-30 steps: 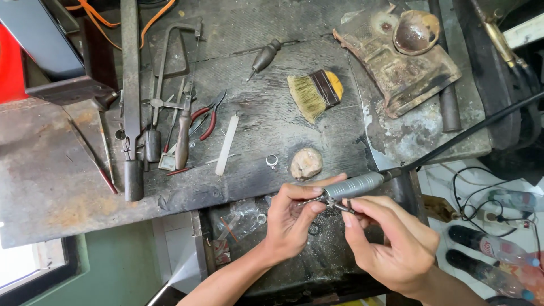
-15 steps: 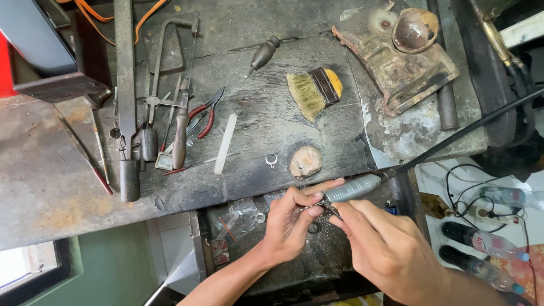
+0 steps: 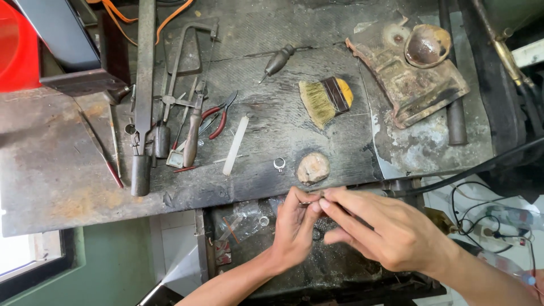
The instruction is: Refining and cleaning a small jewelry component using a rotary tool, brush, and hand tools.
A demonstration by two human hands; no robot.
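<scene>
My left hand [image 3: 294,229] comes up from below with its fingertips pinched on a small metal piece [image 3: 309,203], which is too small to make out. My right hand [image 3: 388,229] meets it from the right, closed over a grey rotary handpiece that is almost wholly hidden under the fingers. The handpiece's black cable [image 3: 464,177] runs off to the right. Both hands hover over an open dirty drawer [image 3: 249,232] just below the edge of the dark worn workbench [image 3: 272,136].
On the bench lie a small ring [image 3: 279,164], a round tan lump [image 3: 313,168], a white stick [image 3: 235,146], a brush [image 3: 326,99], red-handled pliers [image 3: 220,118], a saw frame [image 3: 190,54], an awl [image 3: 277,59] and a rusty metal block [image 3: 411,76]. Wires [image 3: 487,215] trail at the right.
My right hand has slid left and closed over the handpiece, which showed plainly before and is now covered. The fingertips of both hands have drawn closer together.
</scene>
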